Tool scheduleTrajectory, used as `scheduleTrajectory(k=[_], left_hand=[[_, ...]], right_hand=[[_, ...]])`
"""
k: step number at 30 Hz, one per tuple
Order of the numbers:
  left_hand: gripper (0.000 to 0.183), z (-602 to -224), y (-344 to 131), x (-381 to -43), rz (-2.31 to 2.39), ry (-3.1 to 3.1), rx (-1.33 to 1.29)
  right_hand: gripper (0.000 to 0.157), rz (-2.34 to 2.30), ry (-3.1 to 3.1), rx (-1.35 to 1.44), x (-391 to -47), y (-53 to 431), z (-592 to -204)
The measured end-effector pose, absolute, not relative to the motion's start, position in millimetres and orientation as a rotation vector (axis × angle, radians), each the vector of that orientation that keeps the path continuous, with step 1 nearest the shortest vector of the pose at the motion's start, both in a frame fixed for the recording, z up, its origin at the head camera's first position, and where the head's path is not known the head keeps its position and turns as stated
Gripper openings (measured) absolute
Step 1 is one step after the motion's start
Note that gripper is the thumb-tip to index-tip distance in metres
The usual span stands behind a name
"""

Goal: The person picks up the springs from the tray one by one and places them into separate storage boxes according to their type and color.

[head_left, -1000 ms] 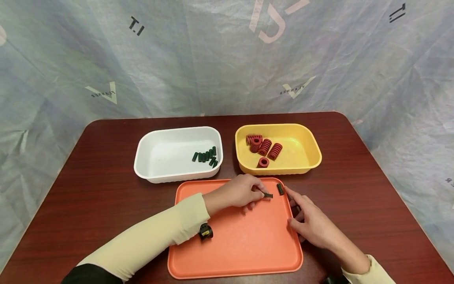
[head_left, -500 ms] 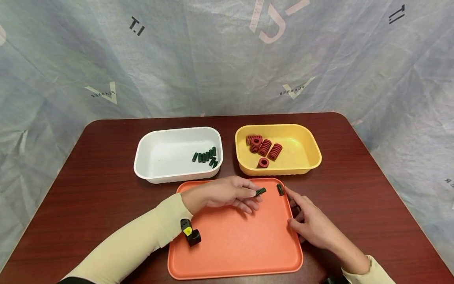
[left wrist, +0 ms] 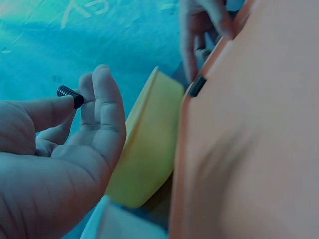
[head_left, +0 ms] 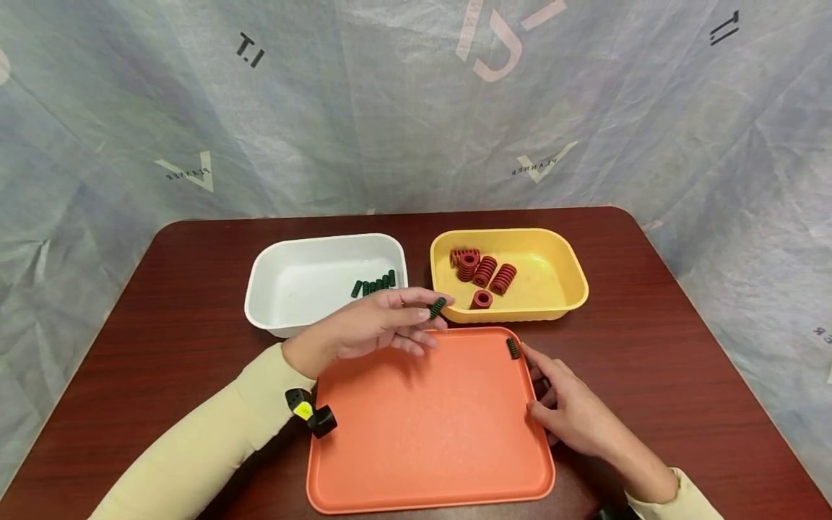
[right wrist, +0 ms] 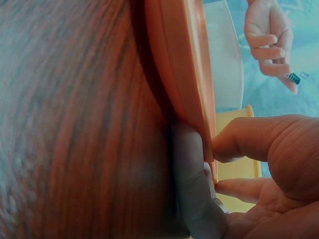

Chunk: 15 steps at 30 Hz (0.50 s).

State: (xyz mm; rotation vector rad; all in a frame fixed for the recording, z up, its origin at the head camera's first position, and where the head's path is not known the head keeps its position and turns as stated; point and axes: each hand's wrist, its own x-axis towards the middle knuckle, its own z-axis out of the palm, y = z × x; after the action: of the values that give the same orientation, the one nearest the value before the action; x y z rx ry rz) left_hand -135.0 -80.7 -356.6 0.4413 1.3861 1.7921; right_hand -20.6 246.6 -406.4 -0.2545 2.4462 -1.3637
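Note:
My left hand (head_left: pixel 364 325) pinches a small dark green coil spring (head_left: pixel 437 308) between thumb and fingers, up over the far edge of the orange tray (head_left: pixel 429 433). The other fingers of that hand are spread. In the left wrist view the held spring (left wrist: pixel 70 96) sticks out past the thumb tip. A second green spring (head_left: pixel 513 348) lies in the tray's far right corner. My right hand (head_left: pixel 575 408) grips the tray's right edge, thumb at the rim and fingers along the outer side, as the right wrist view shows.
Behind the tray, a white container (head_left: pixel 286 289) holds several green springs (head_left: pixel 366 288), partly hidden by my left hand. To its right, a yellow container (head_left: pixel 552 278) holds several thicker red springs (head_left: pixel 484 271). A grey printed sheet (head_left: pixel 364 123) hangs behind the brown table (head_left: pixel 650 318).
My left hand has lifted the spring from the tray's far right area and moved left and away, toward the white container. The right hand has stayed at the tray's edge.

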Motion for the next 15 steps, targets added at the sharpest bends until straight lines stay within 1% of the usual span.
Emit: scheduleTrajectory(k=[8, 15], left_hand=[[0.044, -340, -109, -151, 1.812, 1.459, 0.342], [0.041, -328, -136, -173, 1.81, 1.55, 0.292]], right_hand=[[0.084, -1.36, 2.448, -0.254, -20, 247, -407], [0.085, -1.335, 2.455, -0.213, -21, 246, -406]])
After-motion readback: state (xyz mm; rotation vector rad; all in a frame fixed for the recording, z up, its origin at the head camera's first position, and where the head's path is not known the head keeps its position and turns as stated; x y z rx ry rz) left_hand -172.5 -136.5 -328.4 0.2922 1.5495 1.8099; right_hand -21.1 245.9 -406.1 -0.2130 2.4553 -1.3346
